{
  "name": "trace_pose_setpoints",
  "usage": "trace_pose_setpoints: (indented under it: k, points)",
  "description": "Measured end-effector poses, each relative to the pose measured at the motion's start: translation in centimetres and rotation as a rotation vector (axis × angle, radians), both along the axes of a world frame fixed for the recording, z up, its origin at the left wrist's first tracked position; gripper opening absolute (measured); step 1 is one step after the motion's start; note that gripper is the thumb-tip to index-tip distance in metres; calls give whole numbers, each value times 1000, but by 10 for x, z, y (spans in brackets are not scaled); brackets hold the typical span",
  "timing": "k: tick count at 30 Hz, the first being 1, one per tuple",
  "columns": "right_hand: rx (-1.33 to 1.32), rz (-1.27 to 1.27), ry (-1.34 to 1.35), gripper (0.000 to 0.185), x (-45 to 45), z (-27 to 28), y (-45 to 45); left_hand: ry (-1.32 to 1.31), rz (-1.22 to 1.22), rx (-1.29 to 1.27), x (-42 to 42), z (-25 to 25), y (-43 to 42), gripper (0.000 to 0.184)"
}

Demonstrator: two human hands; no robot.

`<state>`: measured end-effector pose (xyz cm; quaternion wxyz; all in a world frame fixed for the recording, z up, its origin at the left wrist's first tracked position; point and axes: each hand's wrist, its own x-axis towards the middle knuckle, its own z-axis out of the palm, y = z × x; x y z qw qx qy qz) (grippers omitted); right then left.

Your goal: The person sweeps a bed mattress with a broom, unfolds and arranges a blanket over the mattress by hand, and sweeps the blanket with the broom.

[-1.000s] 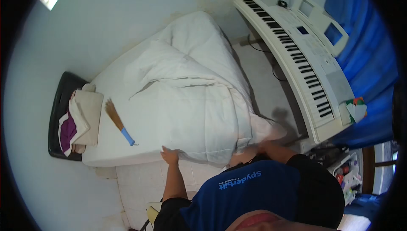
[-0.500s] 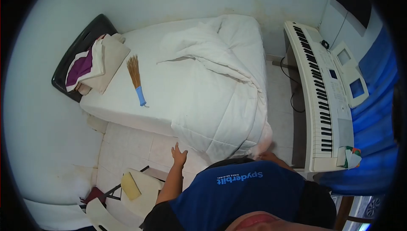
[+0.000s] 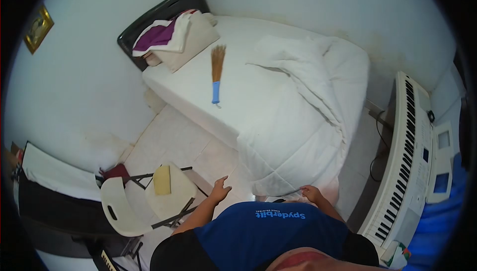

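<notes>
My left hand (image 3: 219, 191) is held out over the tiled floor beside the bed, its fingers apart and nothing in it. My right hand (image 3: 311, 194) is at the near hanging edge of the white quilt (image 3: 293, 156), its fingers stretched out to the left. Whether it touches the cloth I cannot tell. The quilt lies bunched over the right part of the bed (image 3: 189, 84) and hangs down its near side. Toward the head end, a stick hand broom (image 3: 216, 74) with a blue handle lies on the white sheet.
Folded cloth and a pillow (image 3: 191, 42) lean by the black headboard (image 3: 161, 15). A white folding chair (image 3: 179, 194) bearing a yellow cloth (image 3: 162, 180) stands at my left. An electronic keyboard (image 3: 405, 166) stands at the right. A framed picture (image 3: 39, 29) hangs on the left wall.
My view has turned left, so the bed and keyboard sit further right and more of the chair shows. My right hand, mostly hidden before, now shows in front of my body.
</notes>
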<state>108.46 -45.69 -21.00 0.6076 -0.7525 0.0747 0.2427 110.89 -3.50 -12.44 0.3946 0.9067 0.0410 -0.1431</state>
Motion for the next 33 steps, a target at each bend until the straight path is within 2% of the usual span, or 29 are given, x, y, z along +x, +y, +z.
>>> trace_pose_setpoints:
  k: [2,5,7,9,13,16,18,21,27,29,33]
  points:
    - [-17,121,-55,25,6,12,18,-5,55,-36,2,8,9,56]
    - [-21,237,19,24,29,49,60,-39,96,-122,11,26,24,55]
    - [-29,303,59,24,59,54,83,-58,166,-176,26,33,38,55]
    - [85,287,-102,24,83,41,114,-60,222,-216,32,30,67,54]
    - [143,219,-89,23,151,86,204,-267,153,-105,71,27,139,54]
    - [68,235,-164,23,191,112,264,-122,470,-405,82,27,192,52]
    - [-87,412,-340,23,221,126,300,-98,504,-458,95,27,225,52]
    - [-143,431,-368,25,248,139,334,-24,556,-533,107,27,260,52]
    - [-94,351,-425,27,284,113,356,24,514,-620,142,20,294,50]
    - [-380,423,-366,32,303,101,354,34,520,-628,153,18,300,49]
    - [-313,257,-495,42,365,71,367,166,573,-635,173,25,323,49]
